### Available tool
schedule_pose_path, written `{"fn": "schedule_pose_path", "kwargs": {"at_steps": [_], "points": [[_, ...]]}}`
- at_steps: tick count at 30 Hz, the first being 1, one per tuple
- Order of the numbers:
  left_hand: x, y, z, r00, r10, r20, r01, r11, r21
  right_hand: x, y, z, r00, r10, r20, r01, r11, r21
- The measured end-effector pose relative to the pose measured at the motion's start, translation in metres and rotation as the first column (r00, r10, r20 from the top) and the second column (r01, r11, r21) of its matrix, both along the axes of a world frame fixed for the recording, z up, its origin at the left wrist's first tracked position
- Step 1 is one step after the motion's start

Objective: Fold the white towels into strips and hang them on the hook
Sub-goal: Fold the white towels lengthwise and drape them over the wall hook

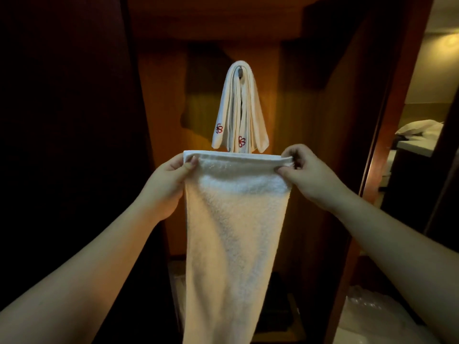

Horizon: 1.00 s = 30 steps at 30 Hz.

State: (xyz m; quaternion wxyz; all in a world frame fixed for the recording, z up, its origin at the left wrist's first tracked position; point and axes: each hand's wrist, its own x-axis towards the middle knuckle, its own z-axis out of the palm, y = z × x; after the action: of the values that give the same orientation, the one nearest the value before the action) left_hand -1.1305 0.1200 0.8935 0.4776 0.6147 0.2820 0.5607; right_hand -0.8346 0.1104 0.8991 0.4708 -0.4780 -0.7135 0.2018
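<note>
White terry-cloth towel (236,219), held upright before a reddish-brown wooden wall panel (164,108); I view it from the head camera. My left hand (171,175) pinches the upper left corner, thumb over the hemmed top edge; my right hand (305,170) pinches the upper right corner, thumb in front and curled fingers above and behind. The cloth hangs from these two grips, spread across its width at the top and narrowing toward the lower edge of view (its bottom end is not visible). Above and behind it, well apart from both hands, a bundle of folded white towels with red embroidered emblems (239,108) drapes over a small dark metal hook (240,70), both tails hanging down. To the far right, a doorway opens on a lit room with a white pillow (419,126).

Step in hand, as I judge it: the lengthwise fold into a strip is not yet made. To do it well I would keep the top hem taut and level, bring one corner across to meet the other so that the long edges align, and check that no twist runs down the hanging cloth before folding again.
</note>
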Motion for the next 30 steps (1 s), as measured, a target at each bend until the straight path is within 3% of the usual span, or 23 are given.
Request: {"fn": "schedule_pose_path", "kwargs": {"at_steps": [2, 7, 11, 14, 16, 17, 20, 23, 27, 30], "points": [[0.003, 0.001, -0.007, 1.0, -0.007, 0.001, 0.007, 1.0, 0.003, -0.001, 0.003, -0.012, 0.968, 0.048, -0.244, -0.063, 0.997, -0.053], [0.013, 0.002, -0.024, 0.998, 0.043, 0.039, -0.04, 0.996, -0.084, -0.005, 0.004, -0.033, 0.855, 0.109, -0.507, -0.161, 0.985, -0.06], [0.02, -0.001, -0.034, 0.995, 0.08, 0.066, -0.072, 0.991, -0.111, -0.008, 0.003, -0.046, 0.908, 0.013, -0.418, 0.01, 0.998, 0.054], [0.026, -0.003, -0.046, 0.988, 0.099, 0.12, -0.08, 0.984, -0.157, -0.01, 0.001, -0.057, 0.908, -0.092, -0.408, 0.113, 0.993, 0.027], [0.03, -0.005, -0.054, 0.981, 0.12, 0.152, -0.086, 0.973, -0.214, -0.006, 0.0, -0.066, 0.886, -0.036, -0.463, 0.0, 0.997, -0.077], [0.032, -0.005, -0.06, 0.98, 0.129, 0.153, -0.09, 0.968, -0.236, -0.002, 0.0, -0.073, 0.84, 0.025, -0.542, -0.132, 0.978, -0.161], [0.034, -0.006, -0.079, 0.987, 0.124, 0.1, -0.093, 0.957, -0.275, 0.012, -0.005, -0.092, 0.684, 0.11, -0.721, -0.54, 0.741, -0.399], [0.034, -0.006, -0.1, 0.994, 0.104, 0.04, -0.085, 0.939, -0.332, 0.016, -0.007, -0.114, 0.649, 0.127, -0.75, -0.645, 0.613, -0.455], [0.031, -0.008, -0.126, 0.989, 0.151, 0.003, -0.139, 0.919, -0.368, 0.006, -0.01, -0.134, 0.634, -0.017, -0.773, -0.585, 0.644, -0.494], [0.038, -0.021, -0.148, 0.969, 0.236, -0.07, -0.246, 0.91, -0.335, -0.018, -0.018, -0.15, 0.688, -0.219, -0.692, -0.354, 0.731, -0.583]]}}
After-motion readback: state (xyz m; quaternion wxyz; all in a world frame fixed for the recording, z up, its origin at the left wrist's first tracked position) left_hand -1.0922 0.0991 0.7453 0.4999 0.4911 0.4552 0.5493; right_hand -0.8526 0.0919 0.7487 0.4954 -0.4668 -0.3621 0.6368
